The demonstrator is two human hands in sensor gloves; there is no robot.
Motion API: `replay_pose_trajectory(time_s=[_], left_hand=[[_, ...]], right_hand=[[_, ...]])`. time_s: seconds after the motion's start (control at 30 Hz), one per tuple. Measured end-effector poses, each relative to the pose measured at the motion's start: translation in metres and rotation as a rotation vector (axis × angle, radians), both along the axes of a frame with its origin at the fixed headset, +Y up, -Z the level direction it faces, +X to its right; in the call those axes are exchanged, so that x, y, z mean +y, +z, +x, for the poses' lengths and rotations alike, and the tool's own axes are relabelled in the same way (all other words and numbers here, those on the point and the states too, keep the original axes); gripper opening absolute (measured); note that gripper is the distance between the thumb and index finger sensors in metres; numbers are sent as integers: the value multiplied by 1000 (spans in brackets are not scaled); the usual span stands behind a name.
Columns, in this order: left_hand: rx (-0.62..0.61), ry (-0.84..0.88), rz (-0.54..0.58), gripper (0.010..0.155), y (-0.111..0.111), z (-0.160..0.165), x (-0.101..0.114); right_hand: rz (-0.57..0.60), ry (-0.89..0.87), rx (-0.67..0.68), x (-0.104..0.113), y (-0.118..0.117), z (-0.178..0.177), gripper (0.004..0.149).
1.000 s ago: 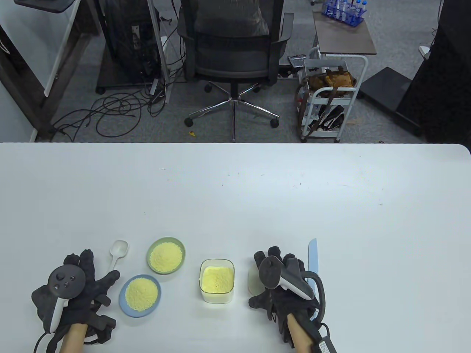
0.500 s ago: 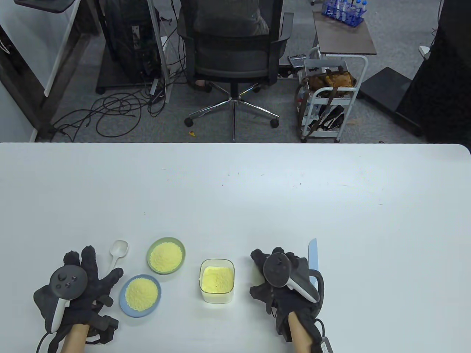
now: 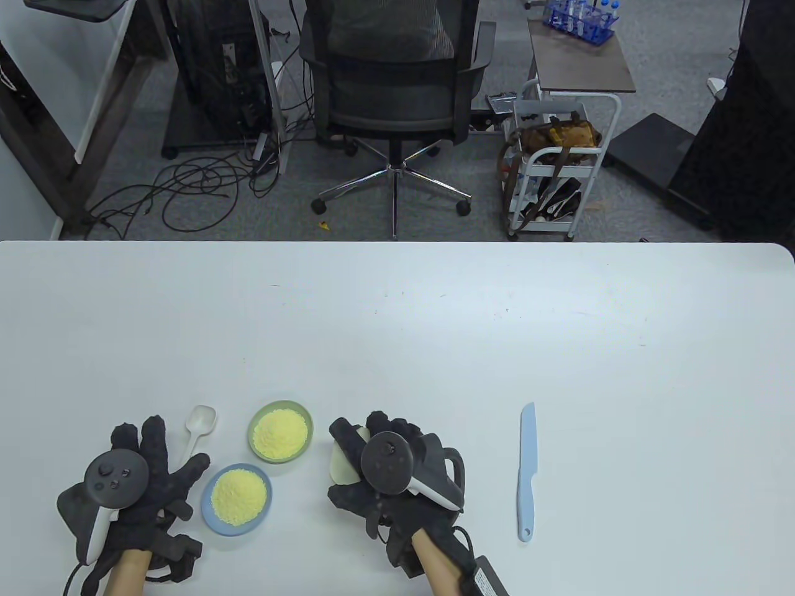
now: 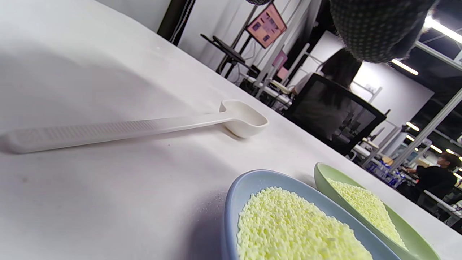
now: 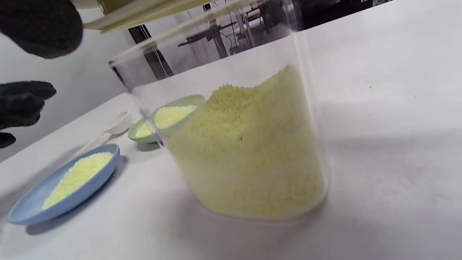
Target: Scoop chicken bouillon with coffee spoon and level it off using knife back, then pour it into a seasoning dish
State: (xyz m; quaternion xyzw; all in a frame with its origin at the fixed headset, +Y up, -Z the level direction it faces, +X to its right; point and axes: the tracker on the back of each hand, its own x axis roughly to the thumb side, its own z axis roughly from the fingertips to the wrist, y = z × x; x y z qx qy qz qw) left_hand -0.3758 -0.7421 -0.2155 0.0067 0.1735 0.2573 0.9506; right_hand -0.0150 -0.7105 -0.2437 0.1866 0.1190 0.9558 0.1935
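Table view shows the right hand (image 3: 397, 478) now over the clear tub of bouillon, near the front edge of the desk (image 3: 397, 310). A moment ago it was beside the knife (image 3: 526, 472), over a pale lid. Now it has carried that lid (image 3: 343, 462) across to the tub, its fingers curled round it. The right wrist view shows the tub (image 5: 245, 144) half full of yellow grains, with the lid's edge just above its rim. It looks like the tub is being closed, but I cannot tell if the lid is touching yet.

So scooping may be over. The blue dish (image 3: 236, 498) and the green dish (image 3: 281, 431) both hold a pile of bouillon already.

The left hand (image 3: 133, 490) lies flat near the front left corner, fingers spread, holding nothing. The white coffee spoon (image 3: 199, 428) lies empty just beside its fingertips. The knife lies alone, well apart to the right.

No brand, label or writing can be read on any of the things.
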Motion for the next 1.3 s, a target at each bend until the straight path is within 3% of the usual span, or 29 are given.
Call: replay_pose_trajectory(time_s=[0.3, 0.43, 0.53, 0.67, 0.8, 1.0, 1.13, 1.2, 1.3], left_hand=[[-8, 9, -3, 95, 0, 2, 1], [-52, 36, 51, 90, 3, 13, 12], [-103, 60, 143, 83, 8, 32, 25], [-213, 146, 167, 76, 8, 65, 35], [-357, 177, 180, 72, 4, 118, 47], [-482, 160, -24, 68, -16, 184, 21], [-498, 125, -68, 66, -21, 200, -1], [-485, 170, 3, 66, -20, 200, -8], [-487, 189, 1, 65, -19, 199, -19]], right_hand=[[-49, 21, 22, -11, -2, 4, 82], [-84, -17, 70, -13, -2, 8, 87], [-49, -117, 66, -8, 0, 17, 89], [-29, -181, 12, -2, -1, 27, 81], [-27, -204, -55, -8, -2, 37, 76], [-80, -273, -100, -31, -5, 44, 69], [-47, -262, -99, -39, -4, 44, 66], [-27, -271, -100, -42, -3, 44, 65], [-15, -300, -93, -48, -3, 43, 65]])
